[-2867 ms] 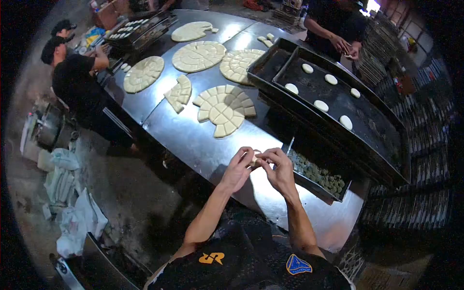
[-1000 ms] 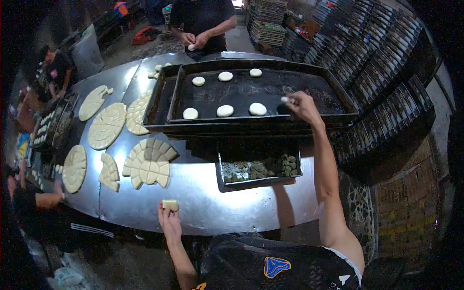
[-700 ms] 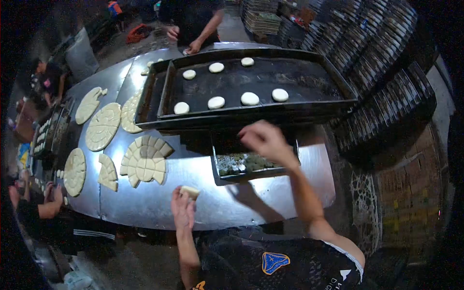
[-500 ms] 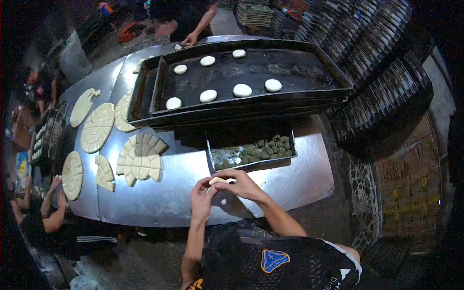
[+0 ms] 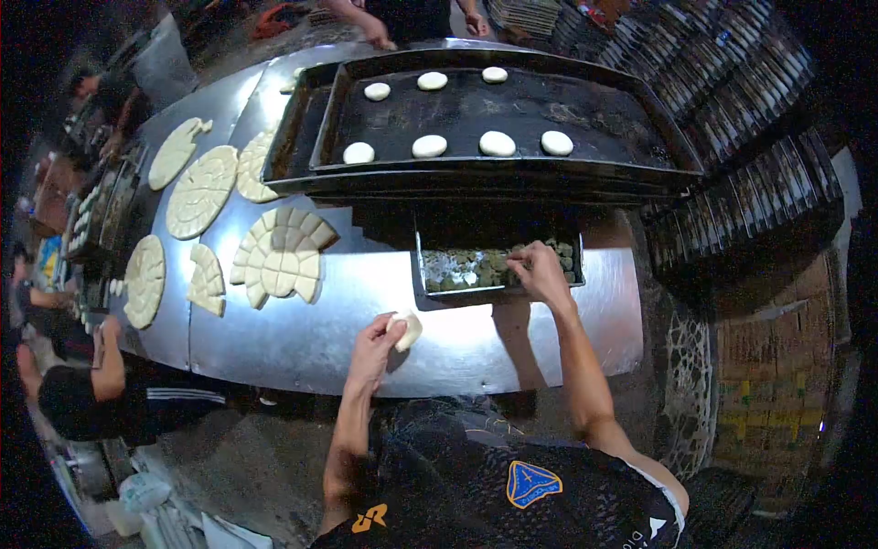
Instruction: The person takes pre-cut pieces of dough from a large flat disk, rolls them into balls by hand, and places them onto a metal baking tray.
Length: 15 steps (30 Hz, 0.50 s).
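Note:
A flattened piece of pale dough (image 5: 404,331) is pinched in my left hand (image 5: 373,346), above the front of the metal table (image 5: 302,343). My right hand (image 5: 540,270) reaches into the metal box (image 5: 498,292), its fingers closed at the greenish-brown filling balls (image 5: 565,253); whatever it grips is too small to make out. Behind the box, a large black tray (image 5: 567,110) bears several round white dough pieces (image 5: 497,143) in two rows. Discs of dough cut into segments (image 5: 279,256) lie on the left half of the table.
Stacked dark trays (image 5: 750,201) stand at the right. Across the table a person's hand (image 5: 380,35) rests near the far edge. Other people (image 5: 82,393) work along the left side, by a rack of dough pieces (image 5: 89,215). Plastic bags (image 5: 151,499) lie at the lower left.
My right hand has left the dough and moved right and forward into the filling box. My left hand now holds the dough alone. The view has shifted, and the person opposite has moved their hand.

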Available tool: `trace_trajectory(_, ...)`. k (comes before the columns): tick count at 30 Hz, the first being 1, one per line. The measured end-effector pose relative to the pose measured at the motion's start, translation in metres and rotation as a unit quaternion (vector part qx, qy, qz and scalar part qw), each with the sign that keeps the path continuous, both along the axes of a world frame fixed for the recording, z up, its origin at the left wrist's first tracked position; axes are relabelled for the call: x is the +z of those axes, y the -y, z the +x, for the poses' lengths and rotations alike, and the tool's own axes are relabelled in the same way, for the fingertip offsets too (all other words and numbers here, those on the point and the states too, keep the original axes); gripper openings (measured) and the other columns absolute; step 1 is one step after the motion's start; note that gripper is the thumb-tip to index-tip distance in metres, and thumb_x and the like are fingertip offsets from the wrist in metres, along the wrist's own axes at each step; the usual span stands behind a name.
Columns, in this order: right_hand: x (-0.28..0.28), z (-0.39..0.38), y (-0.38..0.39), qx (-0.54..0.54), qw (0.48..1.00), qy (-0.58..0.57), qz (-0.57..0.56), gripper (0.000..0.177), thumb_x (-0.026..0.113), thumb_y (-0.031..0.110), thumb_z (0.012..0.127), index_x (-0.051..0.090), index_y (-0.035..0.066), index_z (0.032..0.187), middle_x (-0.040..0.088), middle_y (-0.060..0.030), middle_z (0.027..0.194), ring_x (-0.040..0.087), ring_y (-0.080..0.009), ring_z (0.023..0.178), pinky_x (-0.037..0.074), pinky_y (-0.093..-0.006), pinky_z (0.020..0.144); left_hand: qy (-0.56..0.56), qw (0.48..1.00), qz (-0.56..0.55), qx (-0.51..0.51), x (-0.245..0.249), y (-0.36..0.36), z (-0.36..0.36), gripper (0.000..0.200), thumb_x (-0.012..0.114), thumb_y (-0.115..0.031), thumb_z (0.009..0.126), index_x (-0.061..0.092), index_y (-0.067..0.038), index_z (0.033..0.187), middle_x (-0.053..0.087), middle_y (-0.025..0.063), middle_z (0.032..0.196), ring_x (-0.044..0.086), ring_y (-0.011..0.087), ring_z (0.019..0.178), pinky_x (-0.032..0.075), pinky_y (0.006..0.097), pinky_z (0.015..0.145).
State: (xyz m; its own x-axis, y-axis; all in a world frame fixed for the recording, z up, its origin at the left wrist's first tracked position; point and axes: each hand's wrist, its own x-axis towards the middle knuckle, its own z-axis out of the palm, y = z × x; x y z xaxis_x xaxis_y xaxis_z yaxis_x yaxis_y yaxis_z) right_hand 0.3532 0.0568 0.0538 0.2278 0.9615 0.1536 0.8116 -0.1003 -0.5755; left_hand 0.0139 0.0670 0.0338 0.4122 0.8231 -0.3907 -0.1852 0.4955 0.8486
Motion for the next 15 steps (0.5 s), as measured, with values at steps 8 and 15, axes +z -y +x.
trace_trajectory(8,-0.043,0.008,-0.068,0.120,0.959,0.178,-0.187,0.025,0.074,0.026,0.074,0.074,0.007,0.091,0.062,-0.0197,0.095,0.056,-0.0372,0.093,0.049,-0.0452,0.084,0.066,0.996,-0.024,0.063,0.004,-0.006,0.011,0.035,0.065,-0.024,0.091,0.062,0.004,0.111,0.066,0.0063,0.099,0.061,0.0106,0.086,0.047,0.0237,0.076)
trace_trajectory(15,-0.047,0.028,-0.062,0.024,0.985,-0.001,-0.168,0.026,0.073,0.028,0.076,0.075,0.006,0.090,0.068,-0.0224,0.080,0.065,-0.0382,0.076,0.051,-0.0486,0.073,0.041,0.994,-0.052,0.090,0.003,-0.003,0.011,0.035,0.065,-0.028,0.091,0.061,0.001,0.113,0.066,0.0044,0.098,0.062,0.0091,0.084,0.049,0.0233,0.070)
